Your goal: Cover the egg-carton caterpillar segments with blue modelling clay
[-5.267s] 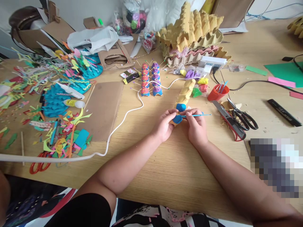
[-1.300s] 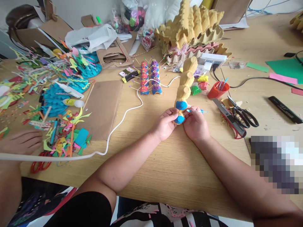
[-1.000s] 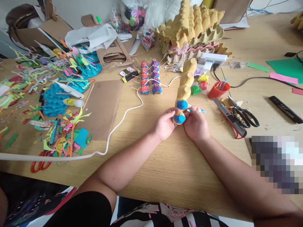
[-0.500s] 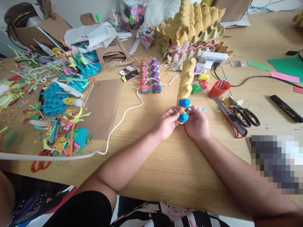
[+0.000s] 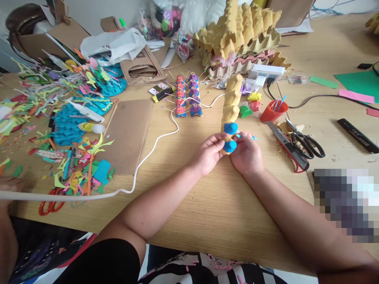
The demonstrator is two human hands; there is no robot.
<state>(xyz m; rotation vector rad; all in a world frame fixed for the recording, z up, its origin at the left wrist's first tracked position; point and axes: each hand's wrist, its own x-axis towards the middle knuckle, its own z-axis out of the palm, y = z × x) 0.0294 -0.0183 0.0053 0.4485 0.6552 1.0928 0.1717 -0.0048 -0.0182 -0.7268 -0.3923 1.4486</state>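
Note:
My left hand (image 5: 207, 154) is closed round the lower end of a yellow egg carton strip (image 5: 232, 96), held up at a slant over the table. Two of its bumps near my fingers are covered in blue, while those further up are bare yellow. Between thumb and fingers of my right hand (image 5: 248, 154) is a thin blue modelling tool (image 5: 255, 138), its light tip close to the strip's right edge. Beyond the strip stand two finished-looking egg carton caterpillars, one red and blue (image 5: 180, 96), one purple (image 5: 194, 94), with pins sticking out of them.
A white cable (image 5: 154, 148) crosses the table left of my arms. To the right are an orange cup (image 5: 274, 111), a box cutter (image 5: 288, 146) and black scissors (image 5: 308, 144). Egg trays (image 5: 242, 35) are stacked behind. Another person's hand (image 5: 12, 189) rests at the left edge, near paper scraps.
The egg carton strip's top has shifted slightly left and down. My hands have hardly moved. Another person's hand has come onto the table at the left.

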